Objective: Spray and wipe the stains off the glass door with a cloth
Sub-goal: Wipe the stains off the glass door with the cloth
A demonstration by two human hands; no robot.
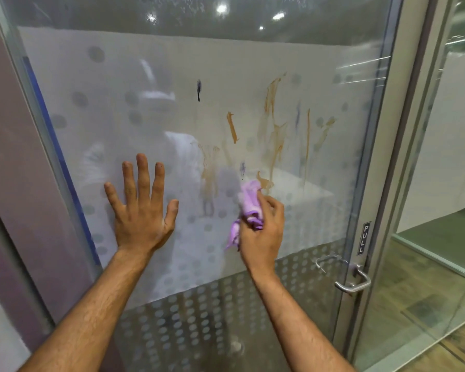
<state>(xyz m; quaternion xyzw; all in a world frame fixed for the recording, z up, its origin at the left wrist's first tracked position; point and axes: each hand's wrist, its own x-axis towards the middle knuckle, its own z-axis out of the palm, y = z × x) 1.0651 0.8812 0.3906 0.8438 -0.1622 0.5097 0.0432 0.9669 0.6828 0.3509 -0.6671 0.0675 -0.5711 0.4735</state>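
A glass door (172, 63) with a frosted dotted band fills the view. Brown streaks (275, 135) and a short brown smear (232, 127) run down its right half, with a dark blue drip (199, 89) higher up and a faint purple spot (242, 167). My left hand (141, 210) presses flat on the glass, fingers spread and straight. My right hand (263, 232) grips a bunched purple cloth (249, 202) and holds it against the glass just below the brown stains. No spray bottle is in view.
A metal lever handle (353, 277) sits at the door's right edge under a "PULL" label (363, 238). A metal frame (403, 157) borders the door on the right, with another glass panel and wooden floor (427, 304) beyond. A wall stands at left.
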